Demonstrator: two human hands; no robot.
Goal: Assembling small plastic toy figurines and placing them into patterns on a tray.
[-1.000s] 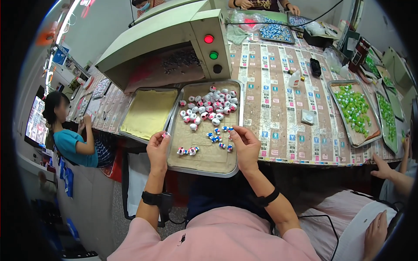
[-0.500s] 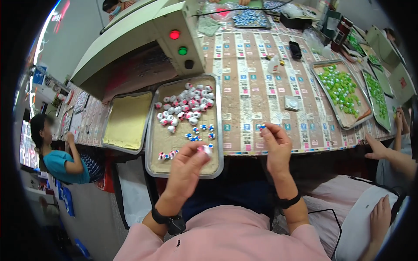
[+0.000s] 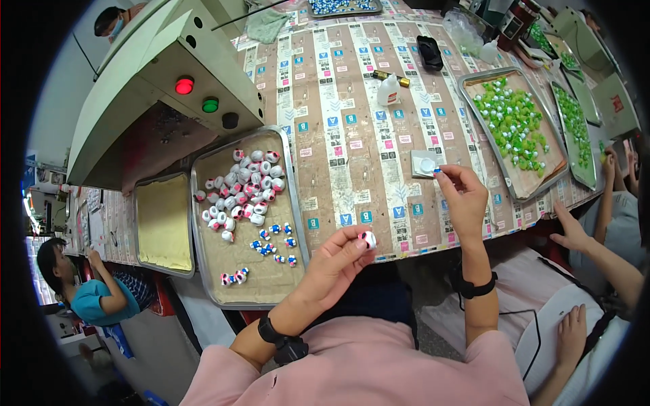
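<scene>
My left hand (image 3: 333, 265) pinches a small white plastic figure part (image 3: 367, 239) with dark and pink markings, above the table's front edge. To its right, my right hand (image 3: 467, 203) holds a tiny blue-and-white piece (image 3: 437, 170) between thumb and fingertips. That piece is beside a small square pad (image 3: 416, 164) with a round whitish patch on it. On the metal tray (image 3: 296, 216) at left lie many white-and-pink parts (image 3: 245, 184). Several small blue-and-white figure pieces (image 3: 263, 247) sit nearer, and a few joined figures (image 3: 235, 277) lie near the tray's front.
A machine (image 3: 156, 101) with red and green lights stands over a yellowish lined tray (image 3: 162, 223) at left. A white glue bottle (image 3: 388, 91) and black container (image 3: 429, 53) stand farther back. Green pieces fill a tray (image 3: 467, 95) at right. Another person's hand (image 3: 572, 233) is there.
My right hand has moved right and away from me, carrying the blue-and-white piece to the pad. My left hand has moved right, off the tray, with the white part. The view has turned and shifted.
</scene>
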